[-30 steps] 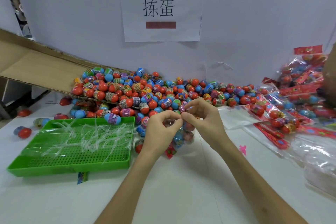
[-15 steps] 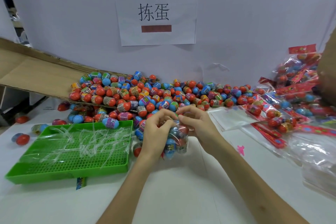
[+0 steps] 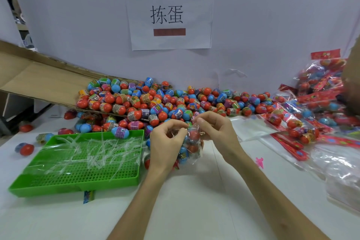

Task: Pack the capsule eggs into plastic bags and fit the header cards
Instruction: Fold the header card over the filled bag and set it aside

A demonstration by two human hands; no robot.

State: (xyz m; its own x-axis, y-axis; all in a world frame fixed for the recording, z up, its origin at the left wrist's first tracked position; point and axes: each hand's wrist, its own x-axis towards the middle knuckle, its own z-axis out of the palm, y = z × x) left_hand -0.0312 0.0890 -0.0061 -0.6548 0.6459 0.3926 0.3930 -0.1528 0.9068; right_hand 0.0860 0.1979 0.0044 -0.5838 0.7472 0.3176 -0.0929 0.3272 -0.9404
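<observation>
A clear plastic bag (image 3: 190, 146) holding several red and blue capsule eggs hangs between my hands over the white table. My left hand (image 3: 165, 140) pinches the bag's top edge on the left, and my right hand (image 3: 213, 132) pinches it on the right. Behind them lies a big heap of loose capsule eggs (image 3: 155, 101), red, blue and purple. Red header cards (image 3: 288, 146) lie to the right among packed bags (image 3: 315, 103).
A green perforated tray (image 3: 78, 169) with clear plastic strips sits at the left. A cardboard flap (image 3: 39, 84) slopes down into the heap. Empty clear bags (image 3: 251, 128) lie right of my hands. Stray eggs (image 3: 26, 149) rest at the far left. A paper sign (image 3: 168, 15) hangs on the wall.
Both hands have stayed at the bag's mouth while the bag of eggs dropped lower and hangs more fully below my fingers. My right hand's fingers have spread slightly at the top.
</observation>
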